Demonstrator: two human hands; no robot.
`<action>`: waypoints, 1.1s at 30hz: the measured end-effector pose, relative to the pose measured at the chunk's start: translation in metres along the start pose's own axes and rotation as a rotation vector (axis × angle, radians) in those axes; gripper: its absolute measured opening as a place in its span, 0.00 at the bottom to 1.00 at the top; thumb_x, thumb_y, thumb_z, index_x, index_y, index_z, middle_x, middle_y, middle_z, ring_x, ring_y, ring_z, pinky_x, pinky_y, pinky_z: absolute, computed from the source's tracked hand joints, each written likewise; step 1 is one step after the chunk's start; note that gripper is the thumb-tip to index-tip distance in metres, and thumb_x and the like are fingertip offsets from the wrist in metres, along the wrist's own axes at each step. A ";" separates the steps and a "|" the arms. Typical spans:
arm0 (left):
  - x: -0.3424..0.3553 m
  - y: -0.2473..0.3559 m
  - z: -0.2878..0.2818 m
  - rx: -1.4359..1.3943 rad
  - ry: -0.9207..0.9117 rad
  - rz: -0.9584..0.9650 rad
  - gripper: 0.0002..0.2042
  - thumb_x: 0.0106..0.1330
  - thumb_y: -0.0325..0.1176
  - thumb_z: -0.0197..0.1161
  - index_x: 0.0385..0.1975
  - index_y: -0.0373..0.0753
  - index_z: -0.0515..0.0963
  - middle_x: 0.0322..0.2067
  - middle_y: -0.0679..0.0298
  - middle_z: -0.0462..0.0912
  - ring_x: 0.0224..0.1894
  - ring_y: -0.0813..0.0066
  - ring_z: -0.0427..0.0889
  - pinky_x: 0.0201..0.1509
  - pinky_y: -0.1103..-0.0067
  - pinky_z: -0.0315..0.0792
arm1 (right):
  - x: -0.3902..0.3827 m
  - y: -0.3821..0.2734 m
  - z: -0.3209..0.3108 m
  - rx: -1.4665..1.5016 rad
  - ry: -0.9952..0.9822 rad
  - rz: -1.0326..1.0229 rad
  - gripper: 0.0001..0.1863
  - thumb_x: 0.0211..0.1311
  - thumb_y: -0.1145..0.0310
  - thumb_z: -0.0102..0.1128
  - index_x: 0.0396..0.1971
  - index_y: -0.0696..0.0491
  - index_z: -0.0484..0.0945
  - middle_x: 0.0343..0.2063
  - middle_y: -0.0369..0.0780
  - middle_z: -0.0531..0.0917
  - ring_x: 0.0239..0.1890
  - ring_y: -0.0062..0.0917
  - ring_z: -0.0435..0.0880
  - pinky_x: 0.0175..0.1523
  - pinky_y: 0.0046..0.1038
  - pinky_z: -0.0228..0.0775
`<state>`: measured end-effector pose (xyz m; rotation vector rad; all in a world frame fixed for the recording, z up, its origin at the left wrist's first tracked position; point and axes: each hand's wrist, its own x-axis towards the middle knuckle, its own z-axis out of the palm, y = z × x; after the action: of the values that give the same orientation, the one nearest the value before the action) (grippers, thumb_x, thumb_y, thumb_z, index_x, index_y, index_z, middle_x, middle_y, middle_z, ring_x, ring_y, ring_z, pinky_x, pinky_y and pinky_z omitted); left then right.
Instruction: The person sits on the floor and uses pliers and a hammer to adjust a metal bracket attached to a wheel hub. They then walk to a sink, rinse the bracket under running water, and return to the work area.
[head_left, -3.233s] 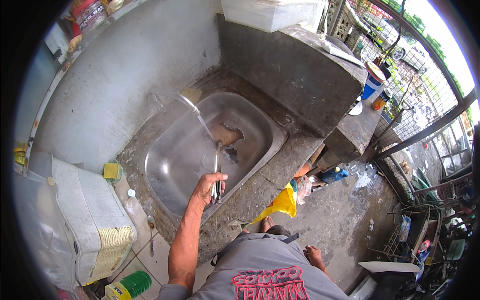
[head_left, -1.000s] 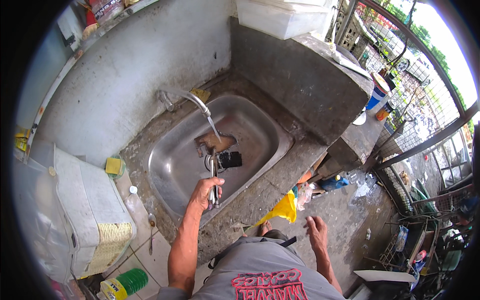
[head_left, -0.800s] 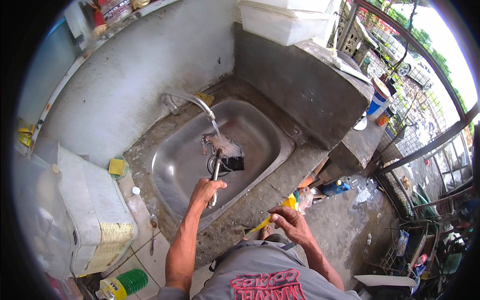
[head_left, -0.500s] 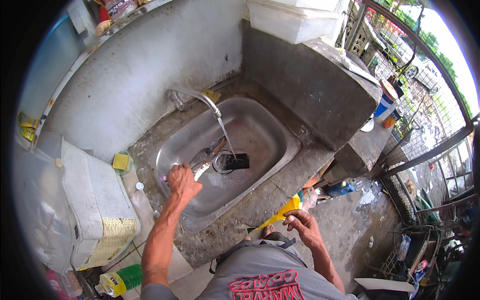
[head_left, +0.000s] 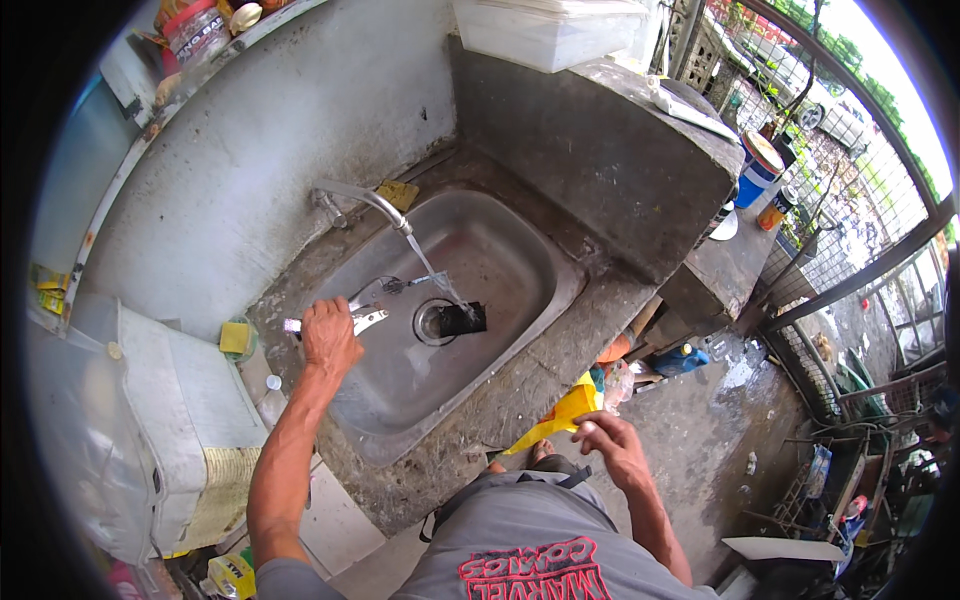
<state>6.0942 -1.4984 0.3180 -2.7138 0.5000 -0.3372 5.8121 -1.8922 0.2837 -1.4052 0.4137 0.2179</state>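
Note:
Over the left side of the steel sink [head_left: 535, 225], my left hand [head_left: 332, 338] is closed around a slim tool [head_left: 371, 321]. The tool has a pale metal end and a whitish-purple end; its exact kind is unclear. Just beyond it, a thin piece with dark wire loops [head_left: 393, 286] shows over the basin. Water runs from the curved faucet [head_left: 365, 193] near a black flat rectangular piece [head_left: 462, 319] beside the drain [head_left: 430, 322]. My right hand [head_left: 615, 447] hangs in front of the counter, fingers loosely bent, seemingly holding nothing, close to a yellow plastic sheet [head_left: 572, 408].
A yellow sponge [head_left: 397, 194] lies behind the faucet; another sits on a jar [head_left: 237, 338] at left. A white plastic tub [head_left: 550, 35] stands on the right-hand ledge. A blue can [head_left: 758, 172] and an orange-black can [head_left: 777, 207] stand farther right. A white container [head_left: 180, 390] is at left.
My left hand has moved slightly left, and the tool's metal end and the wire-looped piece show more plainly. The whole view has shifted a little. My right hand stays near the yellow sheet.

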 end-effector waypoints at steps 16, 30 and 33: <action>-0.031 0.085 0.000 -1.793 -0.724 -0.654 0.16 0.55 0.45 0.69 0.27 0.37 0.82 0.20 0.63 0.80 0.19 0.76 0.76 0.21 0.72 0.69 | 0.120 -0.014 0.165 0.267 -0.497 0.420 0.59 0.64 0.25 0.49 0.77 0.59 0.45 0.70 0.63 0.59 0.73 0.58 0.58 0.69 0.54 0.66; -0.029 0.134 -0.024 -2.076 -0.723 -0.429 0.23 0.58 0.56 0.69 0.30 0.38 0.82 0.17 0.72 0.72 0.17 0.82 0.67 0.21 0.81 0.59 | 0.135 -0.071 0.144 0.035 -0.527 0.304 0.37 0.49 0.52 0.78 0.56 0.48 0.70 0.35 0.36 0.78 0.37 0.22 0.76 0.37 0.30 0.68; -0.028 0.137 -0.030 -2.012 -0.751 -0.434 0.27 0.58 0.64 0.68 0.25 0.41 0.81 0.13 0.76 0.63 0.15 0.84 0.59 0.19 0.80 0.51 | 0.129 -0.077 0.141 -0.002 -0.487 0.296 0.30 0.48 0.56 0.71 0.52 0.49 0.74 0.32 0.35 0.79 0.33 0.20 0.73 0.34 0.27 0.62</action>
<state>6.0193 -1.6166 0.2874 -4.0515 -0.2818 2.1756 5.9809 -1.7787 0.3168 -1.2370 0.2129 0.7838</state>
